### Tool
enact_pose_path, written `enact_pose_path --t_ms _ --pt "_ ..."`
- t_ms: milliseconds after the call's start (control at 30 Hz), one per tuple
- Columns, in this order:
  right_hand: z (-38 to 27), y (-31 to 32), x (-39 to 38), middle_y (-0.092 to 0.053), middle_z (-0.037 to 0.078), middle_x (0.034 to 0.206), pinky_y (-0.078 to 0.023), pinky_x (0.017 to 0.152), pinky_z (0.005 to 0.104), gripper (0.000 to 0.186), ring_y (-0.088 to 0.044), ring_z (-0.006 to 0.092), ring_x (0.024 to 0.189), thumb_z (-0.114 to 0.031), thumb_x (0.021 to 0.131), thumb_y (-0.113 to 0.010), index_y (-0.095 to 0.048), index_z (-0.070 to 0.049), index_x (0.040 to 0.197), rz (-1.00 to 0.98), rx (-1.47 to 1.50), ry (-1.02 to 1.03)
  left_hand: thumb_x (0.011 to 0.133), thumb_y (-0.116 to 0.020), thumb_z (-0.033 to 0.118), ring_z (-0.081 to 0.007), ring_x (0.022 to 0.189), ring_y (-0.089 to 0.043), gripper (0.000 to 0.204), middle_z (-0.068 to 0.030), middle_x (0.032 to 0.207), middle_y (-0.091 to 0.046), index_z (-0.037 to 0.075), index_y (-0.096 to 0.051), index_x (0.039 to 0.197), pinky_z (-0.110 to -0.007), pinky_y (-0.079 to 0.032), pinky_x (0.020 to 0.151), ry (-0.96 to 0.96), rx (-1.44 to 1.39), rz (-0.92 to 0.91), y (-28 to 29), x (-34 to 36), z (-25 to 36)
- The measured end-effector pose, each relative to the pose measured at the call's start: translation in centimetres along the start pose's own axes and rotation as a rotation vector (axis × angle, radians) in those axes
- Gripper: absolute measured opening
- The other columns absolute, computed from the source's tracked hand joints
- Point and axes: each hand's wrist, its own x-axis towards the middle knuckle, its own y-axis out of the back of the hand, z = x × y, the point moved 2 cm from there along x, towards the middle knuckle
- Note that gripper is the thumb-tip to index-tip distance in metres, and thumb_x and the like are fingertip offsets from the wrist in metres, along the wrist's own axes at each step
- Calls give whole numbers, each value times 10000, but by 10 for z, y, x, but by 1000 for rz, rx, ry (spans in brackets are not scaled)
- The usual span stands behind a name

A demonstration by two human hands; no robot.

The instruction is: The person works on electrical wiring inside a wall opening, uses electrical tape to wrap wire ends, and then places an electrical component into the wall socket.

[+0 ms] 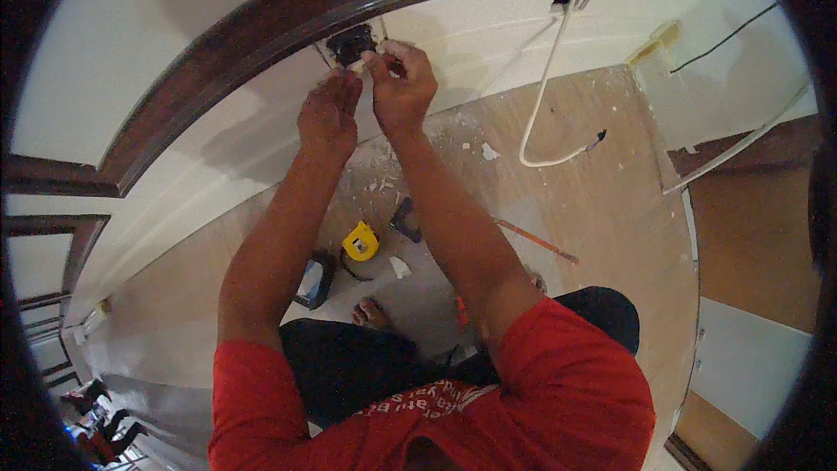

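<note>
Hands (366,100) at wall box (350,44), wires unclear

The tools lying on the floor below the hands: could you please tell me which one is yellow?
The round tape measure, lying between the forearms. The case to its left is dark and blue, the object to its right black.

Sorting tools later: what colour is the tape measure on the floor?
Yellow, a small yellow tape measure with a dark centre; the head view shows it.

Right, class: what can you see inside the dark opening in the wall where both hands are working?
Inside the dark wall opening only blackness and thin wires at its edge show. The left hand and right hand cover its lower part, so anything deeper stays hidden.
</note>
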Motion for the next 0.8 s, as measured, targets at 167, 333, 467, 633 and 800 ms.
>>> enact_pose_path --t_ms 167,333,467,633,800 --pt "17 19 8 -649 71 768 -510 657 308 255 -619 178 674 -212 747 -817 -645 -25 771 -85 -115 -350 883 -676 116 -210 820 -662 228 -123 918 -673 -51 -587 1010 -319 -566 771 413 -544 111 -10 -1 10" --pt "29 13 -1 -666 63 713 -498 633 298 241 -620 152 655 -231 751 -808 -679 -29 758 -114 95 -387 863 -718 180 -174 700 -650 238 -105 810 -665 -38 -624 883 -289 -559 666 481 -378 234 -6 -3 27" --pt "35 12 2 -680 69 718 -498 626 294 185 -624 145 652 -192 774 -773 -710 -18 778 -139 191 -379 855 -735 215 -147 654 -627 256 -83 745 -658 -22 -649 810 -281 -541 616 409 -48 181 -2 0 27" --pt "43 16 7 -671 67 675 -506 630 280 134 -629 136 628 -142 802 -733 -723 -9 814 -106 87 -292 853 -738 260 -118 604 -604 299 -62 699 -657 -20 -660 784 -277 -519 591 365 -113 213 -6 0 20" --pt "38 7 2 -667 82 706 -526 644 286 171 -623 152 632 -118 823 -723 -680 47 837 -135 176 -369 868 -710 279 -122 597 -606 307 -63 704 -665 -25 -675 836 -299 -528 624 155 70 170 0 -2 1"
